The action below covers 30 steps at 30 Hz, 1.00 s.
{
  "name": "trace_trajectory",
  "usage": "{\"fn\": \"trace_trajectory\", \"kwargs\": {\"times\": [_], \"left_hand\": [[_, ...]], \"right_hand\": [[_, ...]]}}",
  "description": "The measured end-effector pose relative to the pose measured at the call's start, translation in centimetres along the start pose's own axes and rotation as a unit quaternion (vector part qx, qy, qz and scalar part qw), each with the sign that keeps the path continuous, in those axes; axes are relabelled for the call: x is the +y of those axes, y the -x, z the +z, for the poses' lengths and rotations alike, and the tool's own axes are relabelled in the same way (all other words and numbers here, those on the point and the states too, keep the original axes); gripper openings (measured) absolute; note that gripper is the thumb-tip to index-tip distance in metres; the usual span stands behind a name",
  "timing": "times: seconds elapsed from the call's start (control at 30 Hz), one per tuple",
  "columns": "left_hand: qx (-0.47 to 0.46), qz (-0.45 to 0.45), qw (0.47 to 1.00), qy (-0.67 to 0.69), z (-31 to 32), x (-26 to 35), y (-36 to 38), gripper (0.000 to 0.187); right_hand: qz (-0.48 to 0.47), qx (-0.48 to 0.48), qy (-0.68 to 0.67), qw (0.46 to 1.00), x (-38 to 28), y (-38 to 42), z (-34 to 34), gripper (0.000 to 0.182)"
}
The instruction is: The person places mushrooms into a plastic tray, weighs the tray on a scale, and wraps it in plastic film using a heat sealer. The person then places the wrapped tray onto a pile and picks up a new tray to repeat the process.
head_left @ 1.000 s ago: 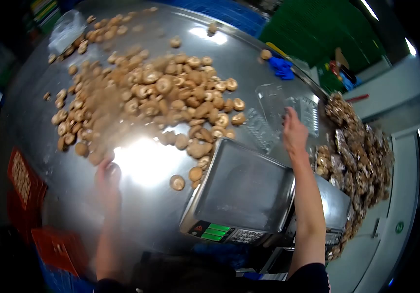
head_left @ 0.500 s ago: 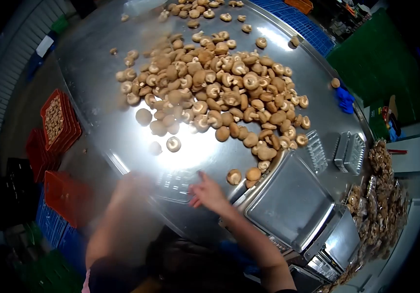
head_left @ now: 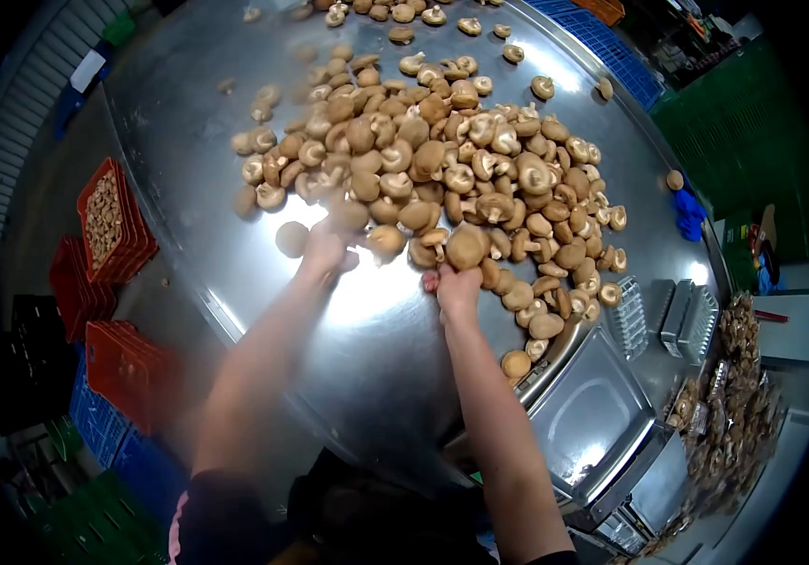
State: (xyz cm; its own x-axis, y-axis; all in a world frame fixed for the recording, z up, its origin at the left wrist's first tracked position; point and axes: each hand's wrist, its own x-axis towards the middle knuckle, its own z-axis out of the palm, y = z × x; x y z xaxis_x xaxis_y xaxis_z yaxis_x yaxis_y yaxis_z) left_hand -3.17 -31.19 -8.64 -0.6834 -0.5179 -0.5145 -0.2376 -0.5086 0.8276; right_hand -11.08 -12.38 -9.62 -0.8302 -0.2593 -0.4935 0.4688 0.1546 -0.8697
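A heap of brown shiitake mushrooms [head_left: 404,160] lies on the steel table [head_left: 188,188]. At its near edge, my left hand [head_left: 325,254] is closed around a mushroom [head_left: 349,216], somewhat blurred by glare. A little to the right, my right hand [head_left: 459,290] grips a large mushroom [head_left: 465,248] by its underside, with the cap showing above the fingers. Another mushroom [head_left: 386,242] sits between the two hands, and a loose one [head_left: 292,239] rests just left of my left hand.
A steel machine with a flat top plate [head_left: 591,405] stands at the right front. Clear plastic trays [head_left: 689,320] lie beyond it, near bagged mushrooms [head_left: 729,424]. Red crates [head_left: 120,372] stand on the floor at left. A blue glove or cloth [head_left: 689,215] lies at the table's right edge.
Both hands have moved forward from the table's near edge to the heap and taken hold of mushrooms. The clear tray formerly by my hands is no longer visible there. The view has shifted slightly.
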Motion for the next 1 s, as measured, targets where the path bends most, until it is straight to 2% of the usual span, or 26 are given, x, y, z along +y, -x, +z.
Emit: {"fn": "trace_trajectory", "kwargs": {"times": [0.17,0.23,0.3,0.37,0.47,0.6,0.7,0.83,0.9,1.0], "left_hand": [[0.025,0.09,0.996,0.013,0.7,-0.9,-1.9,0.014],[0.015,0.125,0.992,-0.019,0.8,-1.2,-0.4,0.015],[0.029,0.095,0.995,0.008,0.9,-1.4,1.8,0.018],[0.037,0.079,0.996,0.038,0.5,-1.8,3.8,0.019],[0.033,0.079,0.996,0.007,-0.1,-1.8,7.2,0.023],[0.05,0.067,0.996,0.012,1.8,-0.5,12.6,0.024],[-0.016,0.064,0.997,-0.047,2.5,-0.7,14.9,0.024],[-0.092,0.035,0.993,-0.063,6.5,-0.9,18.3,0.029],[-0.127,0.012,0.989,-0.073,9.3,-1.2,19.7,0.03],[-0.218,0.03,0.965,-0.143,13.6,-3.5,21.1,0.026]], "right_hand": [[-0.073,0.032,-0.01,0.997,-1.0,-2.2,1.0,0.025],[-0.093,0.022,0.008,0.995,0.2,-0.8,0.2,0.035],[-0.085,0.007,-0.051,0.995,1.4,0.4,-0.2,0.036],[-0.077,0.004,-0.06,0.995,1.1,2.5,-0.5,0.036],[-0.067,-0.007,-0.07,0.995,0.9,5.5,-1.5,0.036],[-0.064,-0.026,-0.061,0.996,-0.2,9.8,-4.3,0.036],[-0.09,-0.008,-0.038,0.995,-1.5,13.1,-7.9,0.036],[-0.127,0.042,-0.044,0.99,-2.5,17.1,-14.3,0.037],[-0.174,0.091,-0.021,0.98,-1.8,18.7,-18.1,0.037],[-0.177,0.168,0.053,0.968,-0.9,21.5,-24.0,0.037]]}}
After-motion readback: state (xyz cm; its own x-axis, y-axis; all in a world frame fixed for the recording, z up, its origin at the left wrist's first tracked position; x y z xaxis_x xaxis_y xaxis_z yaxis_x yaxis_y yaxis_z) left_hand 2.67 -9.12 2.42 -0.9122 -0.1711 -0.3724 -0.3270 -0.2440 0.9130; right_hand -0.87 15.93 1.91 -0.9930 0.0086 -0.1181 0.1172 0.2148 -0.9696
